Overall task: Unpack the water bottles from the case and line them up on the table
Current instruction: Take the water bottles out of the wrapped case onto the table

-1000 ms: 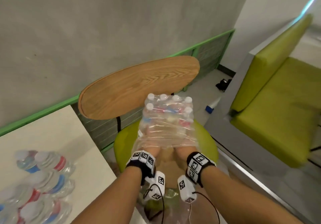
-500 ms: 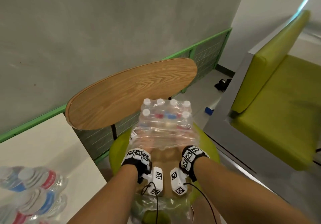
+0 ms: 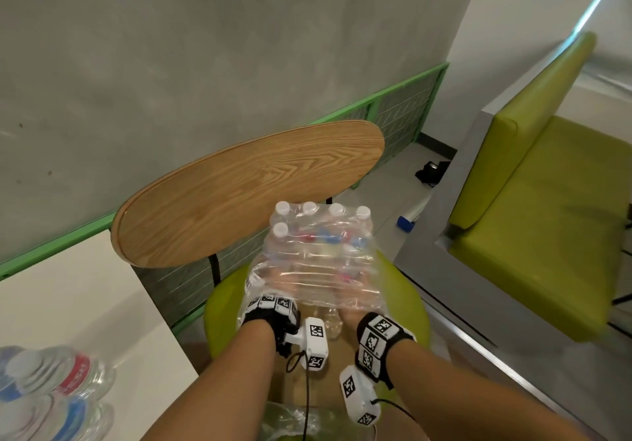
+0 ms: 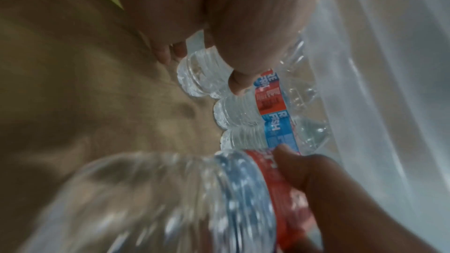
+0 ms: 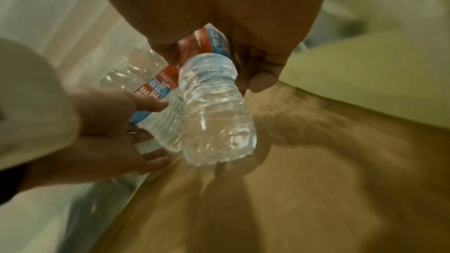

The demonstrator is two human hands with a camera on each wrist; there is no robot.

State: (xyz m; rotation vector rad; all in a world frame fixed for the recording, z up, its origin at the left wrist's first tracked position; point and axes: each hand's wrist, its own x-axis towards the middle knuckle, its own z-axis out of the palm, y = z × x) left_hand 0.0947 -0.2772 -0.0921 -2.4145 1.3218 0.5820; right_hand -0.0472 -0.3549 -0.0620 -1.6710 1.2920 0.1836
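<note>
Both hands reach into the open end of the shrink-wrapped case lying on a green chair seat. Only the wrist views show each grip: the right hand wraps one bottle, the left hand curls around another bottle. Five white caps show at the far end. Bottles, blurred, lie on the worktop.
</note>
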